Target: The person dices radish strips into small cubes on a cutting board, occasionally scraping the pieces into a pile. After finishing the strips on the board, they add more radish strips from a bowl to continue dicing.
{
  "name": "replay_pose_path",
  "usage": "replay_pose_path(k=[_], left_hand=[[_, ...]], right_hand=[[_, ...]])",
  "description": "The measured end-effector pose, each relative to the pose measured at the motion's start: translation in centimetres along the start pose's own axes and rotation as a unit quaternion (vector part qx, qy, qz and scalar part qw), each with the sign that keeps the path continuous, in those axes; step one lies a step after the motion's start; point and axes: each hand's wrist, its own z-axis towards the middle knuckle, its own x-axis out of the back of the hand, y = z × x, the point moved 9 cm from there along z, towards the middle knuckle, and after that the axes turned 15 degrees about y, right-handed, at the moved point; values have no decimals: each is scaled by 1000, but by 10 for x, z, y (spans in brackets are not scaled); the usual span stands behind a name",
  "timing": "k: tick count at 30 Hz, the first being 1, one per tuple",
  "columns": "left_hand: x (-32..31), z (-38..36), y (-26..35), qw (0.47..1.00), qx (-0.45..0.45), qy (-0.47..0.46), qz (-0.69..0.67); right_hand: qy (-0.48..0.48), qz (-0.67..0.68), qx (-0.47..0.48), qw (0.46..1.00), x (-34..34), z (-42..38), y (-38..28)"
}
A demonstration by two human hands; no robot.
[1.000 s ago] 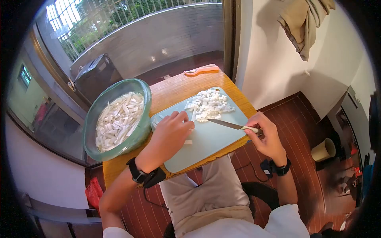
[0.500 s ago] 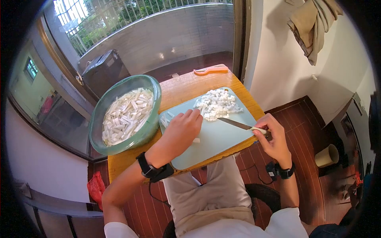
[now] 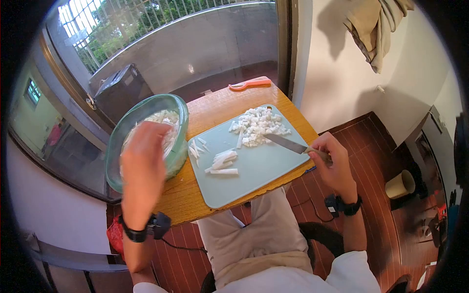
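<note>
My right hand [image 3: 332, 158] grips the handle of a kitchen knife [image 3: 288, 144], its blade tip touching the heap of white diced vegetable [image 3: 261, 124]. The light blue cutting board [image 3: 254, 171] lies under that heap. Near its left part is a small pile of white vegetable strips [image 3: 224, 162], with a few thin slivers [image 3: 195, 148] by the left edge. My left hand [image 3: 144, 158], blurred by motion, is over the green basin [image 3: 110, 156]. White strips [image 3: 163, 117] fill the basin, partly hidden by this hand; its fingers are too smeared to read.
An orange peeler [image 3: 250, 84] rests at the far edge of the wooden table [image 3: 210, 107]. Beyond the table are a glass door and a dark box [image 3: 122, 88]. On the floor at right stands a beige bin [image 3: 400, 184]; a red bag [image 3: 115, 234] is at lower left.
My left hand has moved left from the cutting board to over the basin, uncovering the pile of strips. My right hand stays by the board with the knife. The view has shifted slightly.
</note>
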Motion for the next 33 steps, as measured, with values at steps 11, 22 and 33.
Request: replay_pose_path(k=[11, 22, 33], left_hand=[[18, -24, 6, 952, -155, 69, 256], [-121, -46, 46, 986, -106, -131, 8], [-189, -47, 29, 979, -71, -193, 9]], right_hand=[[-18, 6, -38, 999, -12, -6, 3], [18, 17, -91, 996, -9, -6, 17], [23, 13, -110, 994, -10, -5, 15]])
